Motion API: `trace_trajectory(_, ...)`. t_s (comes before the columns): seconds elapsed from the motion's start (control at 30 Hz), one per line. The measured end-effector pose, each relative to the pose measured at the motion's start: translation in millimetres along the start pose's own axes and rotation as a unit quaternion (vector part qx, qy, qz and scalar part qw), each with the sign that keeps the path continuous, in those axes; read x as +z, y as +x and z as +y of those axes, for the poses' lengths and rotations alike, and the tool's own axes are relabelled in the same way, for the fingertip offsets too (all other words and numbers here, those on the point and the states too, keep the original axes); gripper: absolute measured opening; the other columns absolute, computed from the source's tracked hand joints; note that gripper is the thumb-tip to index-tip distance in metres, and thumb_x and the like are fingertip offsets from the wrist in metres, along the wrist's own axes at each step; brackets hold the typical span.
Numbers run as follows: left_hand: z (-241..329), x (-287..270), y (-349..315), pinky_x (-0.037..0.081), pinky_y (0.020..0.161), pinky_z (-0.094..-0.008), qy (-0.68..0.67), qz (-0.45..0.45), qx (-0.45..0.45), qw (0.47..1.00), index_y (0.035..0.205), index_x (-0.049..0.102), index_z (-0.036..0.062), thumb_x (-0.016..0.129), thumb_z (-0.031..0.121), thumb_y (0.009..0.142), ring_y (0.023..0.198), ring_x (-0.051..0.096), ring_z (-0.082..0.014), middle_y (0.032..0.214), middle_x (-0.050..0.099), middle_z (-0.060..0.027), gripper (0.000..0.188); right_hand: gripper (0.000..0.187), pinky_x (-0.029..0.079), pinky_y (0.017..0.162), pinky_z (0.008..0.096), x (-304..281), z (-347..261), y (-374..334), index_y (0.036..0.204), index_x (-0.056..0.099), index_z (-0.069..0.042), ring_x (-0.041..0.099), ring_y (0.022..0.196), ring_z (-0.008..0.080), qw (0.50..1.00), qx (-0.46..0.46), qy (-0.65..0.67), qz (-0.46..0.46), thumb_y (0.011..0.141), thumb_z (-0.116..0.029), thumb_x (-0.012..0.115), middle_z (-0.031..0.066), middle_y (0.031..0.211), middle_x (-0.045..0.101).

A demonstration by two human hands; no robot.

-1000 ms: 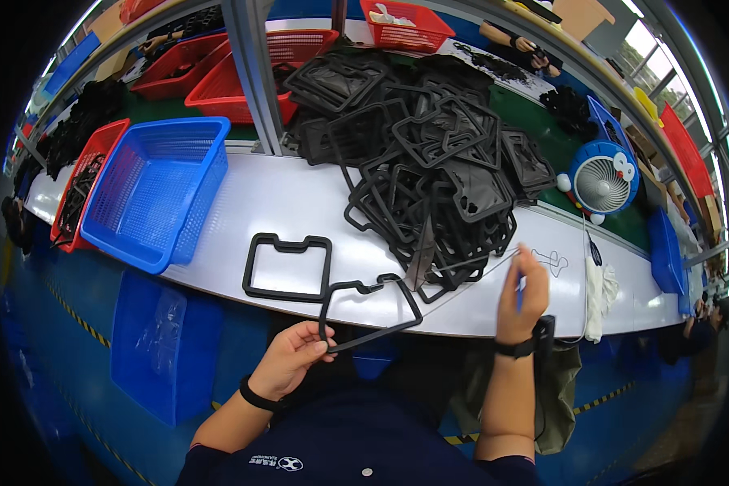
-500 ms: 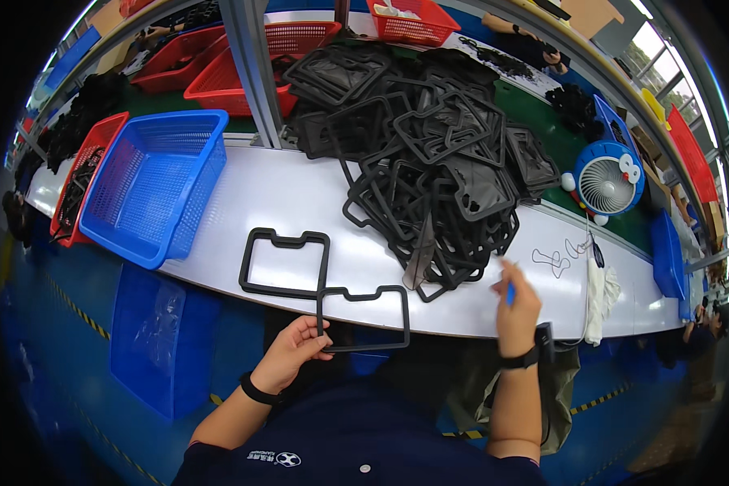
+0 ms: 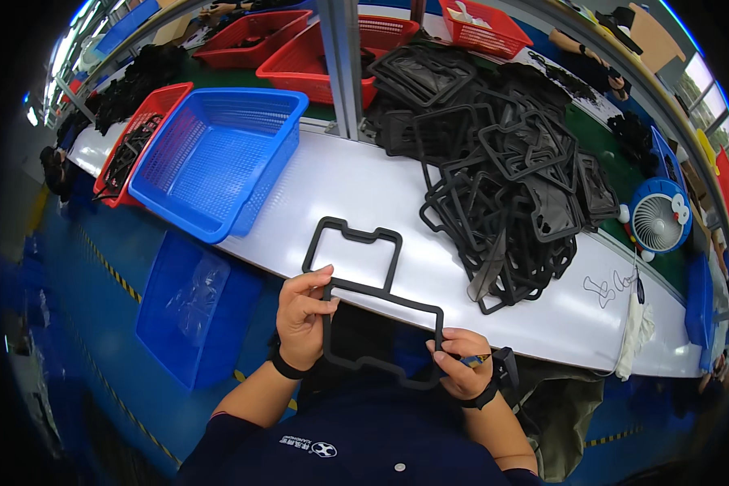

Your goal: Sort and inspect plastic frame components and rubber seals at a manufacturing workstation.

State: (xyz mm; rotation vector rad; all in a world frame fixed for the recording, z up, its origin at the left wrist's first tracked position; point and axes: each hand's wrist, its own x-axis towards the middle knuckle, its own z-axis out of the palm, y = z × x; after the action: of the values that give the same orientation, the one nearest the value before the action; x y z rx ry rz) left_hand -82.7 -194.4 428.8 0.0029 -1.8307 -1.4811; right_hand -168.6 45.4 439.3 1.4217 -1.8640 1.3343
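Observation:
A thin black rubber gasket frame (image 3: 390, 298) with a notched side is stretched between my hands in front of the table edge. Its notch faces my body. My left hand (image 3: 301, 322) pinches its left side by the upper corner. The fingers of my right hand (image 3: 464, 366) are closed on its right side, and a small slim tool (image 3: 475, 360), blue and yellow, sticks out of that hand; its kind is unclear. Just beyond, a second notched gasket frame (image 3: 394, 263) lies on the white table (image 3: 267, 243), notch on the far side.
A big heap of black gasket frames (image 3: 535, 146) covers the table's right half. Left stands a blue mesh basket (image 3: 251, 201), beside a red basket (image 3: 160, 104). A metal post (image 3: 344, 73) rises behind. Right are a blue fan (image 3: 660, 217), wire loops (image 3: 601, 290) and a white cloth (image 3: 636, 336).
My right hand has come from beside the heap to grip the frame's right side. The frame's notch has turned from the far side toward me. The whole view has shifted.

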Motion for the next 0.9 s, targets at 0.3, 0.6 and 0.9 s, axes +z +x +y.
trace_trajectory(0.3, -5, -22, 2, 0.05, 0.095, -0.0325, 0.018, 0.034, 0.015, 0.999, 0.088, 0.06, 0.006, 0.063, -0.012, 0.081, 0.114, 0.058, -0.0281, 0.113, 0.054, -0.0123, 0.019, 0.04, 0.055, 0.072, 0.0335, 24, 5, 16, 0.095, 0.061, -0.007, 0.063, 0.091, 0.0279, 1.0, -0.013, -0.004, -0.007, 0.063, 0.01, 0.079, 0.0093, 0.093, 0.058)
trace_trajectory(0.6, -16, -32, 42, 0.045, 0.07, -0.0276, 0.202, 0.001, -0.169, 0.965, 0.111, 0.063, 0.0009, 0.058, 0.003, 0.086, 0.077, 0.056, -0.0164, 0.089, 0.057, -0.008, 0.025, 0.053, 0.046, 0.066, 0.0206, 80, 40, 57, 0.128, 0.049, 0.002, 0.053, 0.072, 0.007, 0.849, 0.469, 0.242, 0.012, 0.08, -0.003, 0.072, 0.0032, 0.089, 0.053)
trace_trajectory(0.9, -30, -30, 28, 0.033, 0.102, -0.0473, 0.389, -0.041, 0.011, 0.92, 0.113, 0.062, 0.004, 0.063, 0.011, 0.084, 0.122, 0.042, -0.0404, 0.129, 0.046, -0.0199, 0.03, 0.032, 0.047, 0.064, 0.0228, 49, 48, 60, 0.108, 0.058, -0.001, 0.055, 0.073, 0.0112, 0.933, 0.359, -0.007, 0.029, 0.081, -0.008, 0.074, 0.006, 0.089, 0.055)
